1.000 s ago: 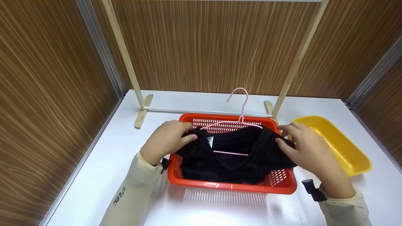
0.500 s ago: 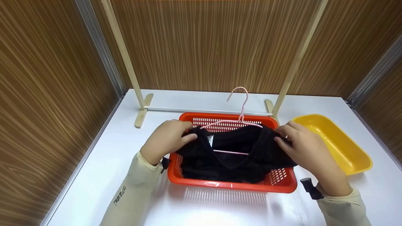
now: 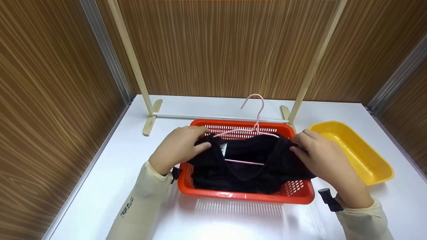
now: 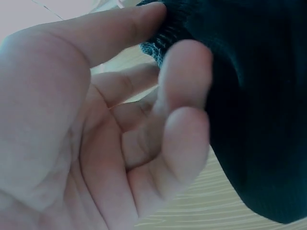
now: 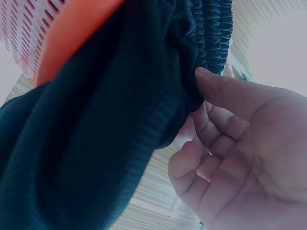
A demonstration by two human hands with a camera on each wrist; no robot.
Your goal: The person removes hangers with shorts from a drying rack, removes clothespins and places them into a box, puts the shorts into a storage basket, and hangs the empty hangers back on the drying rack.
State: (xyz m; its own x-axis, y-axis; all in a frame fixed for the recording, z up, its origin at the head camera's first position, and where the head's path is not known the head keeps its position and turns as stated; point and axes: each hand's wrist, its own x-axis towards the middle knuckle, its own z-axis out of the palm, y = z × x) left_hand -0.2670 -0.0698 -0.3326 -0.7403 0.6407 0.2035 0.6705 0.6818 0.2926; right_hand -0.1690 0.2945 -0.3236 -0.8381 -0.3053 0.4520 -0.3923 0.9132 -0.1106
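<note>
A black top (image 3: 247, 183) with a scooped neck and a white label (image 3: 224, 149) is draped over a pink hanger (image 3: 257, 127). The hanger's hook points up, and its lower bar crosses the neck opening. My left hand (image 3: 176, 146) pinches the shoulder on the left; the left wrist view shows its thumb at the ribbed edge of the black cloth (image 4: 259, 110). On the other shoulder my right hand (image 3: 322, 156) pinches the fabric (image 5: 105, 120) between thumb and fingers. Beneath the top is a red basket (image 3: 247, 197), whose inside is largely hidden by black cloth.
Behind the basket stands a wooden rack, with its left post (image 3: 131, 56), right post (image 3: 315, 63) and a white lower rod (image 3: 213, 117). A yellow tray (image 3: 367, 160) lies at the right, close to my right forearm. Wood-patterned panels (image 3: 217, 50) enclose the white table (image 3: 116, 166).
The fingers of my right hand have drawn together on the right shoulder of the top, and that hand has shifted slightly left. My left hand and the hanger have stayed nearly still.
</note>
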